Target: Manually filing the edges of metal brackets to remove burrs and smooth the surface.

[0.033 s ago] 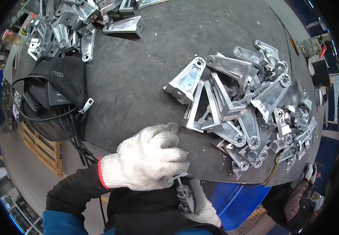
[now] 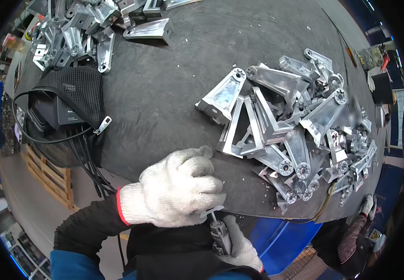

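Observation:
My left hand [image 2: 178,189], in a white knit glove with a red cuff, is closed over a metal bracket [image 2: 211,212]. Only a thin edge of that bracket shows below the fingers; the glove hides the rest. My right hand [image 2: 244,249], gloved the same way, grips a grey handheld rotary grinder [image 2: 220,235], thumb along its side. The tool's slim shaft points up at the bracket's visible edge; whether its tip touches the metal I cannot tell. Beyond my hands to the right lies a heap of silvery tapered metal brackets [image 2: 296,149].
Another bracket pile [image 2: 78,25] sits far left on the dark table mat [image 2: 164,88]. A black mesh bag [image 2: 73,88] with a device and cables hangs over the left edge. Below the table is a blue bin [image 2: 281,242]. Another person's gloved hands [image 2: 370,205] show at right.

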`<action>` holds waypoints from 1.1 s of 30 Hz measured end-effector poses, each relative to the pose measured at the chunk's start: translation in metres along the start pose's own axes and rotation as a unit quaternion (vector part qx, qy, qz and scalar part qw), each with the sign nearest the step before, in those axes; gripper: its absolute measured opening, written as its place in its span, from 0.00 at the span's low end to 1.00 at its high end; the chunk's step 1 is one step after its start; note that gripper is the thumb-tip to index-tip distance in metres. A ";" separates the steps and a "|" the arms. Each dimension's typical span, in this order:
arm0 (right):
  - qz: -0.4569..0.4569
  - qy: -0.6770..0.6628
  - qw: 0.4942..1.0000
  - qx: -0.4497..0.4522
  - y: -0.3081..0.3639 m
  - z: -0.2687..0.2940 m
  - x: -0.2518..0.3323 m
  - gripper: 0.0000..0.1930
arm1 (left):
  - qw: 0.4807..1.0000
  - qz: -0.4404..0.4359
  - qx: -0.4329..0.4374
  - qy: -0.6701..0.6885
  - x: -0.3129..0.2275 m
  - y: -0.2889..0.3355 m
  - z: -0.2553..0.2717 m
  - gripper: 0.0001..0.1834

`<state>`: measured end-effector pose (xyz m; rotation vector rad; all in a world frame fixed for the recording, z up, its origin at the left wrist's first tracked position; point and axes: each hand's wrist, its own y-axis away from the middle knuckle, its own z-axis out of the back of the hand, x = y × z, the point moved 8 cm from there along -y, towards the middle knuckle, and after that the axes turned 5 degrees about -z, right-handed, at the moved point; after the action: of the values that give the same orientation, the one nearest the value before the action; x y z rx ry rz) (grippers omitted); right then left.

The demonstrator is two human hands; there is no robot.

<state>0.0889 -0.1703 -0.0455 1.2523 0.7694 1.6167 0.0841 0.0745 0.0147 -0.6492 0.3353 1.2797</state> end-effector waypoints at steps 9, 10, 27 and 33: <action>-0.073 0.155 0.985 0.027 0.000 0.003 0.002 0.55 | 0.999 0.007 -0.039 -0.013 0.004 0.003 0.003 0.25; -0.077 0.158 0.984 0.005 0.001 0.003 -0.006 0.55 | 1.000 -0.003 -0.021 -0.005 0.005 0.001 0.002 0.26; -0.028 -0.057 0.997 0.031 0.037 0.029 -0.044 0.65 | 0.971 -0.072 0.174 -0.145 -0.020 -0.020 -0.006 0.20; 0.055 -0.101 0.986 -0.122 0.040 0.032 -0.046 0.65 | 0.941 0.083 -0.284 0.162 -0.010 -0.001 0.043 0.23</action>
<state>0.1106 -0.2295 -0.0187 1.2745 0.3691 1.5873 0.0775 0.0932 0.0536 -1.3568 0.2911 1.4425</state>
